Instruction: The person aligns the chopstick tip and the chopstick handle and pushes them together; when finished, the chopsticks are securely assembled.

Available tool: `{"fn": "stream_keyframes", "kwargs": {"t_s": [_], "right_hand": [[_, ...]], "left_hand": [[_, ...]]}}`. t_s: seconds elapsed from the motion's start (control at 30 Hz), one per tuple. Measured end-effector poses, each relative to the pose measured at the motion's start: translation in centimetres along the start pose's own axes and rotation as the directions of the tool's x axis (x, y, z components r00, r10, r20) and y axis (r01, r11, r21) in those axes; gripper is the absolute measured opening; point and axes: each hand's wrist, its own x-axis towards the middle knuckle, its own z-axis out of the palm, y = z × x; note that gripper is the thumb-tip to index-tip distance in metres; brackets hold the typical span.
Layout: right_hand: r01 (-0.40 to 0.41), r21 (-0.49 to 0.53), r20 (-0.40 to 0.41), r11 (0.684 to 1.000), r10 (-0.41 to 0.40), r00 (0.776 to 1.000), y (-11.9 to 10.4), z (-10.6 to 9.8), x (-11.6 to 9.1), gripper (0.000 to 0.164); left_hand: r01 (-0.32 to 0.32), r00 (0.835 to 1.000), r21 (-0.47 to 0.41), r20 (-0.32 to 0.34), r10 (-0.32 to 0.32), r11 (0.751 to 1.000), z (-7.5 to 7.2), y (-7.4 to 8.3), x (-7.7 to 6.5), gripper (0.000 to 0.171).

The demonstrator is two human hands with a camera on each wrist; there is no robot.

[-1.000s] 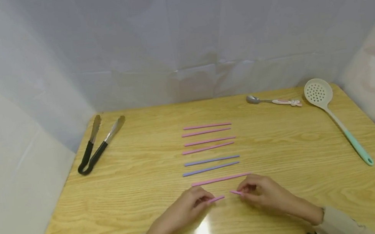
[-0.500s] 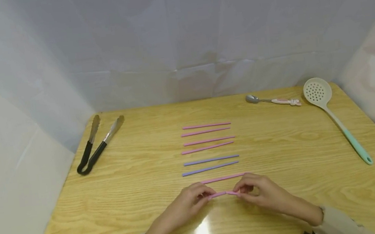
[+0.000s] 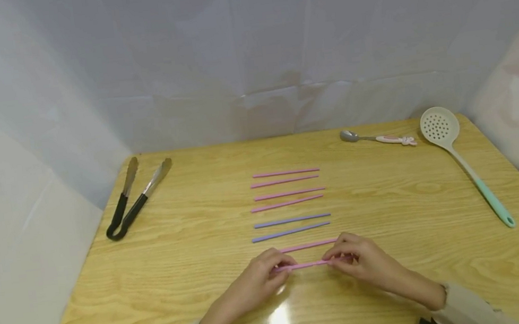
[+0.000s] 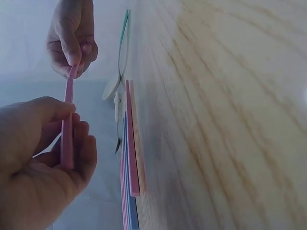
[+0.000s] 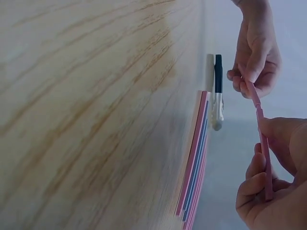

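Observation:
My left hand and right hand face each other near the table's front, each pinching one half of a pink chopstick. The left half and right half meet end to end in a nearly straight line, with a joint visible between them in the right wrist view. In both wrist views the chopstick is held above the table. Just behind the hands lies a whole pink chopstick, its ends hidden by the fingers in the head view. Beyond it are two purple chopsticks.
Several more pink chopsticks lie in a row farther back. Black-handled tongs rest at the left. At the back right is a small spoon, beside a skimmer with a mint handle. White sheeting rises behind the wooden table.
The two pink halves were apart a second ago; they came together at an angle and now line up straighter. Both hands have moved slightly away from me, toward the chopstick behind.

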Motion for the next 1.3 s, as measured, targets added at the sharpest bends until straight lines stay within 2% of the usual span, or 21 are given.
{"fn": "stream_keyframes", "kwargs": {"t_s": [0.17, 0.33, 0.53, 0.63, 1.03, 1.3], "right_hand": [[-0.027, -0.007, -0.009, 1.0, 0.027, 1.0, 0.1, 0.2, 0.0, 0.012], [-0.041, 0.001, -0.026, 0.999, 0.041, 0.999, -0.2, 0.3, 0.1, 0.009], [-0.002, 0.004, -0.065, 1.0, 0.002, 0.998, -0.7, 0.3, 0.4, 0.009], [0.02, 0.006, -0.072, 1.0, -0.019, 0.997, -0.9, 0.3, 0.5, 0.01], [0.073, -0.013, -0.096, 0.997, -0.074, 0.993, -0.8, 0.5, 0.2, 0.015], [0.109, -0.002, -0.111, 0.994, -0.109, 0.988, -0.9, 1.0, 0.1, 0.017]], "left_hand": [[-0.026, 0.999, -0.015, -0.03, 0.026, 1.0, 0.0, 0.1, 0.1, 0.015], [-0.086, 0.993, -0.026, -0.081, 0.084, 0.996, 0.2, 0.2, 0.2, 0.014], [-0.191, 0.969, 0.007, -0.161, 0.19, 0.982, 0.3, 0.1, 0.4, 0.012], [-0.224, 0.958, 0.016, -0.182, 0.224, 0.974, 0.3, 0.2, 0.4, 0.011], [-0.281, 0.934, 0.048, -0.216, 0.285, 0.959, 0.6, 0.3, 0.3, 0.011], [-0.263, 0.943, 0.056, -0.195, 0.269, 0.963, 0.9, 0.1, 0.0, 0.013]]}}
